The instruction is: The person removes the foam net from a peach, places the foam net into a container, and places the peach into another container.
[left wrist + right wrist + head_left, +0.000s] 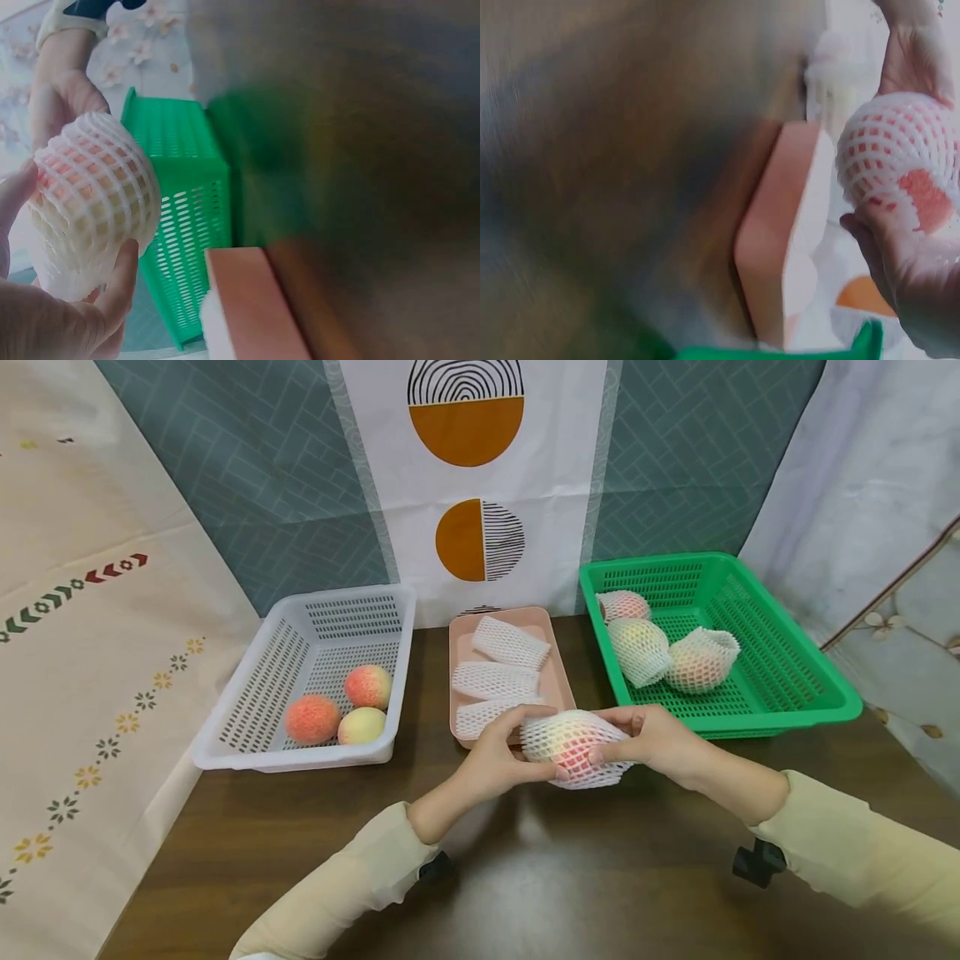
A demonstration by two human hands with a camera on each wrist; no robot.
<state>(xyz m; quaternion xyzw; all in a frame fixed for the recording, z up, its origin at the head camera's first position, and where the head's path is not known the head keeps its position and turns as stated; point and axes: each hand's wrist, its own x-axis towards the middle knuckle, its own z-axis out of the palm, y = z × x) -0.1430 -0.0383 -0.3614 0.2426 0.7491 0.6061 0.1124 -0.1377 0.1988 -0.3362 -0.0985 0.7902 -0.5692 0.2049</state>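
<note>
Between both hands, above the table, is a peach (576,747) in a white foam net sleeve (547,735). The left hand (495,756) grips its left end with thumb and fingers. At the other end the right hand (656,743) pinches the sleeve and peach. In the right wrist view a patch of bare red peach (926,201) shows at the sleeve's opening near the right thumb. Just behind the hands, a pink tray (564,681) carries 3 flat foam net sleeves (495,680).
A white basket (225,727) on the left contains 3 bare peaches (312,719). To the right, a green basket (810,693) has 3 net-wrapped peaches (701,662). The brown table (600,877) extends in front, and patterned cloths hang behind.
</note>
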